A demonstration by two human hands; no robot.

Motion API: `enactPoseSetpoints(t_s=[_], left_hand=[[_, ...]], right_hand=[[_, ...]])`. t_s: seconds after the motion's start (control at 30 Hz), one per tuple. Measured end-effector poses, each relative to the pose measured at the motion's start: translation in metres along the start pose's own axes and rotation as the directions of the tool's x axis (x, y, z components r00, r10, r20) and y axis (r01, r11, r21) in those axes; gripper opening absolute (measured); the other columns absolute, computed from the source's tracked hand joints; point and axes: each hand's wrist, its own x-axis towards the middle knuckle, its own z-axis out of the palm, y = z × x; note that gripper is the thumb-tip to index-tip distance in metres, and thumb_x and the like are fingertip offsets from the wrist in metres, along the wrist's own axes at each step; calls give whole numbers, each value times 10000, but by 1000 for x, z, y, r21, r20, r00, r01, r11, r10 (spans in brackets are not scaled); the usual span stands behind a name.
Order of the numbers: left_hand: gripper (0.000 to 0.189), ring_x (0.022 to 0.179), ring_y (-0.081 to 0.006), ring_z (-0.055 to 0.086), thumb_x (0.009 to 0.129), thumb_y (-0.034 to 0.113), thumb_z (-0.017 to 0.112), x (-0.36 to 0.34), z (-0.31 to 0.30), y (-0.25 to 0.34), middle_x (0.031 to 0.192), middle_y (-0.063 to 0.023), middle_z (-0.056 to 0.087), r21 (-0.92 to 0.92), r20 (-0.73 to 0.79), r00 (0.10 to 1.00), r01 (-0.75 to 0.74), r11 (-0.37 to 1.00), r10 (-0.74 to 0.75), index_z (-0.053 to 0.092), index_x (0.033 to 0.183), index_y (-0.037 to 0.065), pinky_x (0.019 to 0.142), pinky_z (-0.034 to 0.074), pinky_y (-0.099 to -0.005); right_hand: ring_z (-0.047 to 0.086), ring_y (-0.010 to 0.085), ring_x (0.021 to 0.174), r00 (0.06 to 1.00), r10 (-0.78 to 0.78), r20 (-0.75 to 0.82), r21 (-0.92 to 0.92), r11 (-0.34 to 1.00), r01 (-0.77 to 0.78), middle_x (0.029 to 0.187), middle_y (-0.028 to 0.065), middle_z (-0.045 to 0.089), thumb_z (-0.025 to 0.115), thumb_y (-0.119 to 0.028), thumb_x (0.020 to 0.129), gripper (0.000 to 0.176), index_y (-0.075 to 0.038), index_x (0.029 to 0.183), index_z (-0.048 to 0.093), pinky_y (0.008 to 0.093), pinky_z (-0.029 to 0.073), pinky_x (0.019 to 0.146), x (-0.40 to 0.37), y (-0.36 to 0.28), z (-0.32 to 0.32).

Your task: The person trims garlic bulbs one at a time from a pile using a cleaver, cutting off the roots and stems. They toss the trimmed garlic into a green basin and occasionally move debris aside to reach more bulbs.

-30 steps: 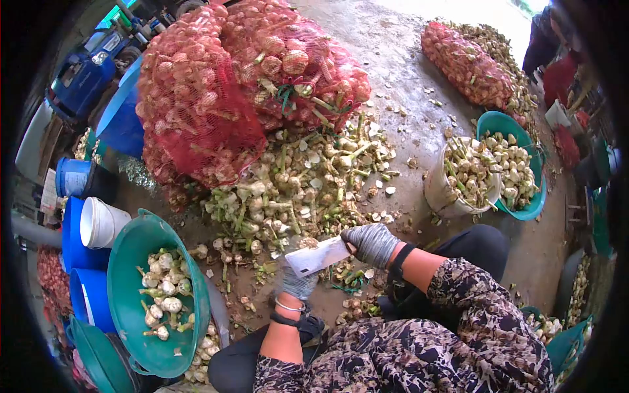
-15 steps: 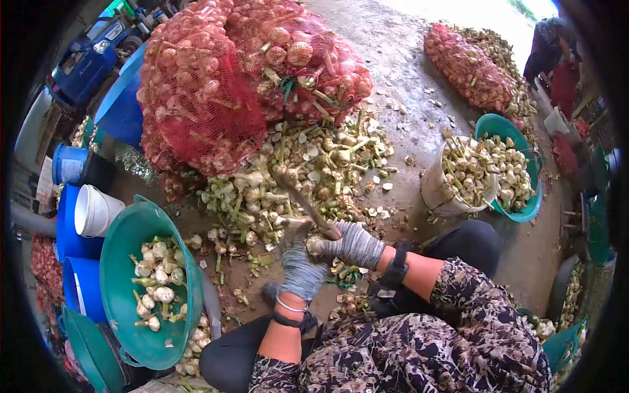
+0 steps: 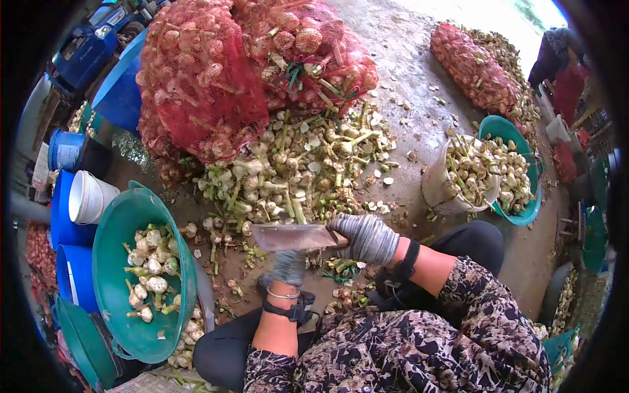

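My right hand (image 3: 367, 239), in a grey knit glove, grips the handle of a cleaver (image 3: 288, 237). The cleaver's broad blade points left, its flat side facing up towards me. Just under the blade is my left hand (image 3: 289, 270), gloved the same way; the blade covers its fingers, so I cannot see what they hold. Beyond both hands lies a heap of garlic bulbs (image 3: 252, 173) with stalks on. Left of my knee, a green basin (image 3: 113, 268) contains several trimmed garlic bulbs (image 3: 156, 267).
Full red mesh sacks of garlic (image 3: 196, 85) rise behind the heap. On the right, a whitish bucket (image 3: 440, 187) and a green basin (image 3: 490, 126) hold garlic. Another red sack (image 3: 473, 69) lies farther back. Blue tubs (image 3: 72, 213) and a white bucket (image 3: 92, 198) line the left side.
The cleaver has swung from slanting edge-on to lying broadside and level, pointing left. My left hand has shifted left, under the blade, and the two hands have moved apart.
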Motion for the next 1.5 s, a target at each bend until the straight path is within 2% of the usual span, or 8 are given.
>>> enactPoseSetpoints(t_s=[0.27, 0.3, 0.47, 0.53, 0.67, 0.8, 1.13, 1.5], left_hand=[[337, 1033, -217, 598, 886, 120, 643, -36, 71, 47, 1134, -116, 650, 646, -203, 941, -78, 759, 270, 612, 1193, -13, 956, 445, -326], [272, 979, -248, 621, 852, 103, 668, -36, 80, 54, 1098, -141, 660, 899, -52, 910, -137, 417, 412, 649, 1104, 2, 909, 475, -334], [276, 881, -260, 641, 834, 96, 690, -36, 130, 72, 1080, -132, 652, 889, 30, 943, -176, 422, 331, 603, 1081, 9, 841, 512, -356], [395, 958, -222, 625, 854, 67, 673, -44, 133, 75, 1149, -106, 619, 500, -170, 943, -167, 850, 285, 532, 1220, 27, 886, 506, -343], [425, 1099, -178, 562, 899, 6, 591, -31, 92, 39, 1184, -87, 590, 481, -85, 957, -206, 852, 279, 476, 1308, 27, 969, 466, -322], [274, 980, -186, 605, 911, 105, 617, -27, 97, -2, 1078, -55, 633, -333, -228, 973, -44, 942, -35, 587, 1181, 69, 873, 508, -318], [161, 619, -126, 582, 895, 125, 610, 14, 5, -36, 807, -23, 621, 81, -642, 740, 323, 943, -198, 606, 1055, 113, 462, 494, -279], [359, 1013, -241, 609, 888, 85, 588, 93, -37, -102, 1158, -128, 639, 563, -639, 716, 188, 805, 280, 544, 1241, 35, 918, 451, -332]], right_hand=[[660, 315, 883, 794, 576, 194, -170, 817, -551, 938, 166, 685, 725, -439, 797, 458, -75, 1063, 641, 402, 514, 789, 6, 70, -5], [659, 292, 896, 902, 424, 78, 74, 900, -429, 955, 165, 683, 740, -455, 783, 512, -62, 1094, 635, 385, 511, 804, 6, 62, 5], [636, 253, 877, 935, 356, 9, 485, 816, -315, 940, 139, 676, 702, -402, 846, 440, -26, 1061, 626, 368, 494, 817, 25, 1, 7], [629, 231, 726, 923, 376, -82, 420, 853, -310, 824, 107, 666, 646, -386, 884, 364, -40, 995, 629, 363, 513, 691, 32, 16, 17], [557, 132, 509, 737, 624, 260, 744, 356, -565, 621, 37, 570, 629, -379, 886, 298, -82, 887, 614, 287, 447, 470, 31, 28, 30], [508, 138, 509, 825, 537, 177, 769, 448, -457, 689, 20, 572, 631, -386, 880, 311, -86, 944, 582, 308, 423, 433, 24, 37, 71], [425, 93, 360, 716, 695, -72, 908, 342, -241, 535, -22, 492, 671, -418, 879, 318, -120, 819, 577, 252, 309, 335, 12, 14, -42], [478, 76, 454, 670, 740, 56, 810, 360, -464, 697, -3, 586, 681, -325, 886, 270, -97, 991, 583, 232, 376, 402, 10, 67, -8]])
